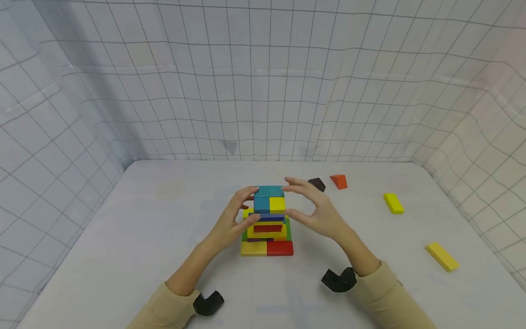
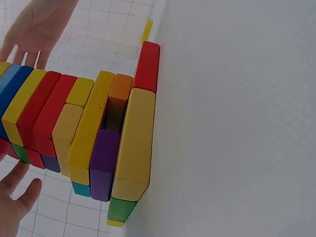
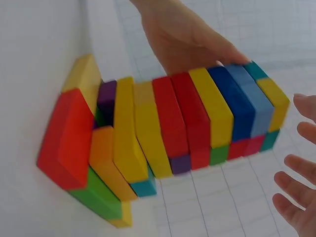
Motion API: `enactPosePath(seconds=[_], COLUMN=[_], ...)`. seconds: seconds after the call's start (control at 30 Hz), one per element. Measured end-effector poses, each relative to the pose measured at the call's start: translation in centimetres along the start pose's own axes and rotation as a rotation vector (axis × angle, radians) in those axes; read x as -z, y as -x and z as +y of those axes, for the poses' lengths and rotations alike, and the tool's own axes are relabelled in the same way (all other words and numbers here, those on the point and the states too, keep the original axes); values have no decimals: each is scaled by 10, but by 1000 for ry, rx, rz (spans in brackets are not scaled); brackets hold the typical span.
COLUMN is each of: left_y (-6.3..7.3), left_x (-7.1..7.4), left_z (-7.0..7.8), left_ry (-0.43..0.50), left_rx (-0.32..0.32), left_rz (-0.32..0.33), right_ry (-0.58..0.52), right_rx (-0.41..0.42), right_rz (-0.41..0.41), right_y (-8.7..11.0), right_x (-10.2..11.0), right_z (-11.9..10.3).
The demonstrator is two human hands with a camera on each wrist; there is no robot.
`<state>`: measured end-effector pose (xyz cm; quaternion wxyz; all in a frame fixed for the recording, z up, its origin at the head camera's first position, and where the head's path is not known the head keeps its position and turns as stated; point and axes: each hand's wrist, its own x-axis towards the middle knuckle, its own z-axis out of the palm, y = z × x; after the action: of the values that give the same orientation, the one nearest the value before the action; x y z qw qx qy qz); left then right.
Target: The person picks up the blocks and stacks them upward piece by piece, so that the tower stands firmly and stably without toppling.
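A tower of coloured wooden blocks (image 1: 268,228) stands on the white table, wider at its base, with a pale yellow block (image 1: 254,248) and a red block (image 1: 280,248) in front at the bottom. Blue blocks (image 1: 261,204) and a yellow block (image 1: 277,204) form its top. My left hand (image 1: 225,226) is at the tower's upper left side, its thumb touching near the top in the right wrist view (image 3: 182,42). On the other side, my right hand (image 1: 318,210) has its fingers spread, with a gap between them and the top blocks in the right wrist view.
Behind the right hand lie a dark block (image 1: 317,184) and an orange triangular block (image 1: 339,181). Two yellow blocks, one farther back (image 1: 393,203) and one nearer (image 1: 442,257), rest toward the table's right. White grid-patterned sheeting (image 1: 263,91) surrounds the table.
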<state>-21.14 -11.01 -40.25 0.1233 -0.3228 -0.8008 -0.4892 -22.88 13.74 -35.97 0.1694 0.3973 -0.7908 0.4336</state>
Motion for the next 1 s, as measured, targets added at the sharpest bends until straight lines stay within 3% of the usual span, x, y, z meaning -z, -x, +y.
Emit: enactPosePath(seconds=[0.13, 0.23, 0.3, 0.47, 0.67, 0.8, 1.0], left_y=[0, 1, 1, 1, 1, 1, 1], left_x=[0, 0, 1, 0, 1, 0, 0], left_z=[0, 0, 0, 0, -1, 0, -1], left_ry=[17, 11, 6, -6, 1, -2, -4], left_rx=[-7, -5, -3, 1, -5, 6, -7], left_rz=[7, 9, 7, 7, 8, 6, 4], right_ry=[90, 180, 245, 356, 362, 346, 369], right_rx=[-116, -285, -401, -655, -866, -939, -954], right_rz=[197, 325, 364, 308, 179, 143, 184], right_y=[8, 27, 45, 94, 126, 135, 141], right_x=[34, 67, 88, 127, 144, 144, 144], right_z=[30, 62, 82, 113, 122, 126, 127])
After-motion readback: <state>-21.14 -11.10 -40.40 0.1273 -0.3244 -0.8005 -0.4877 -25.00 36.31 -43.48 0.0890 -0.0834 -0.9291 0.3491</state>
